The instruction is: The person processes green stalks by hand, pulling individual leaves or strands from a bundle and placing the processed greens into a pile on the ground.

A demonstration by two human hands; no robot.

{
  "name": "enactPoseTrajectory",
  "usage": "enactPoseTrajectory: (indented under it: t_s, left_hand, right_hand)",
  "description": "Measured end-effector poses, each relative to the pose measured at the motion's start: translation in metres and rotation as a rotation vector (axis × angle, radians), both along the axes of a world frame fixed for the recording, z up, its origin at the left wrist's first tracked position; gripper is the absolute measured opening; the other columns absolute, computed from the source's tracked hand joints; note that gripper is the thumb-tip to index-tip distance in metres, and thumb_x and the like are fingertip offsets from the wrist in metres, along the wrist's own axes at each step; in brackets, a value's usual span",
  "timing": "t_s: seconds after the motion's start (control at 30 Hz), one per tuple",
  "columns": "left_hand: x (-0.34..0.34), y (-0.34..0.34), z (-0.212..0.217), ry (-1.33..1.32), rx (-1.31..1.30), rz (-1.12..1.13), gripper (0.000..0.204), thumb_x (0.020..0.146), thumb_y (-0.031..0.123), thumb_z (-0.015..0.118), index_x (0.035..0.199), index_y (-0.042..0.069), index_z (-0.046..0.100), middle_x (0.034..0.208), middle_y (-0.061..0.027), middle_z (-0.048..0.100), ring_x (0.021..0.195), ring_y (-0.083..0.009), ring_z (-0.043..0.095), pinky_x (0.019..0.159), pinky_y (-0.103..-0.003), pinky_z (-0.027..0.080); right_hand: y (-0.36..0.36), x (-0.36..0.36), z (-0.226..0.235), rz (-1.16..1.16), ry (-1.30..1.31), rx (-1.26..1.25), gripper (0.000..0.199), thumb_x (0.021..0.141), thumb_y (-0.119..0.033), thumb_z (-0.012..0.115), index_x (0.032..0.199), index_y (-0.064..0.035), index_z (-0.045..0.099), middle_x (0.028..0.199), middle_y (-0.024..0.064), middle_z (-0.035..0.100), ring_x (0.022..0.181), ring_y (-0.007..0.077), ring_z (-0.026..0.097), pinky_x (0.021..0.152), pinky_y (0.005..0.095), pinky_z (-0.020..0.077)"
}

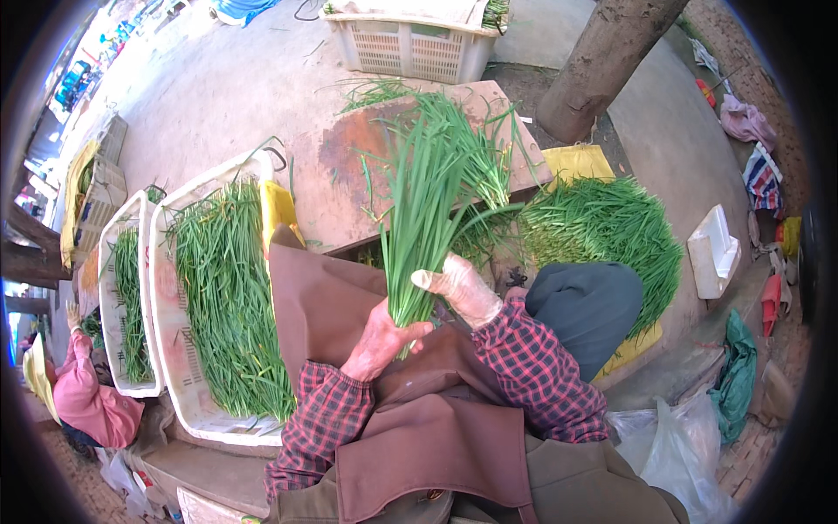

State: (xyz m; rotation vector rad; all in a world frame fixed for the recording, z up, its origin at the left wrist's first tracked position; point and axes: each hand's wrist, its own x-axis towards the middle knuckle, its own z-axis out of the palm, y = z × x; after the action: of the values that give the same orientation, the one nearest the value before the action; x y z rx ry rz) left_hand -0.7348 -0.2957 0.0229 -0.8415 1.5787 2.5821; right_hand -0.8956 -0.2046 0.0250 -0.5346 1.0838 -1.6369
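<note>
Left hand [381, 341] clasping greens [426, 188] (bunched), brown apron [436, 454]

the leaves [428, 188] look smooth, crate [403, 45] plastic, trunk [604, 72] rough wood, sleeves [543, 371] matt cloth.

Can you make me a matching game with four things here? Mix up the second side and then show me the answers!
Things:
1. bunch of chives
2. apron
3. tree trunk
4. big pile of chives

Clues:
A. on a yellow sheet, at the person's right
B. brown, worn by the person
C. gripped in the left hand
D. near the top of the picture, right of a white crate

Right pairs: 1-C, 2-B, 3-D, 4-A
</note>
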Motion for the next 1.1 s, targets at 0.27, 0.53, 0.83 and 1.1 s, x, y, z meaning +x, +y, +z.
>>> enactPoseTrajectory:
  t_s: [0.27, 0.53, 0.83, 1.1]
  left_hand:
    - [-0.019, -0.001, 0.004, -0.108, -0.625, -0.057, 0.053, 0.085, 0.006, 0.073, 0.131, 0.003, 0.048, 0.094, -0.0118, 0.066, 0.083, -0.0220, 0.065, 0.071, -0.037, 0.053]
    - [-0.036, 0.012, -0.018, -0.003, -0.704, 0.020, 0.052, 0.083, 0.011, 0.074, 0.126, 0.003, 0.047, 0.097, -0.0177, 0.065, 0.090, -0.0289, 0.066, 0.080, -0.039, 0.051]
    - [-0.042, 0.003, 0.008, 0.107, -0.361, -0.124, 0.075, 0.078, 0.014, 0.083, 0.139, 0.000, 0.043, 0.121, -0.0055, 0.058, 0.110, -0.0138, 0.054, 0.096, -0.032, 0.047]
    - [-0.029, 0.012, 0.024, -0.050, -0.321, 0.002, 0.031, 0.084, 0.008, 0.074, 0.109, 0.002, 0.057, 0.081, -0.0003, 0.060, 0.061, -0.0086, 0.054, 0.054, -0.025, 0.045]
  right_hand:
    - [-0.028, 0.006, 0.001, -0.280, -0.008, 0.087, 0.039, 0.085, -0.007, 0.077, 0.120, 0.0003, 0.061, 0.106, 0.0077, 0.069, 0.095, 0.0161, 0.066, 0.086, 0.0315, 0.0541]
    - [-0.021, -0.001, 0.010, -0.361, -0.011, 0.139, 0.030, 0.088, 0.003, 0.069, 0.117, 0.0058, 0.061, 0.107, 0.0165, 0.071, 0.091, 0.0224, 0.070, 0.082, 0.0341, 0.0575]
    - [-0.009, -0.001, 0.015, -0.375, -0.122, 0.152, 0.025, 0.089, -0.002, 0.070, 0.113, 0.0037, 0.065, 0.105, 0.0128, 0.071, 0.090, 0.0203, 0.069, 0.082, 0.0319, 0.0555]
    - [-0.007, 0.010, 0.014, -0.296, -0.115, 0.042, 0.031, 0.090, -0.004, 0.071, 0.119, 0.0018, 0.062, 0.108, 0.0098, 0.070, 0.096, 0.0180, 0.068, 0.085, 0.0323, 0.0550]
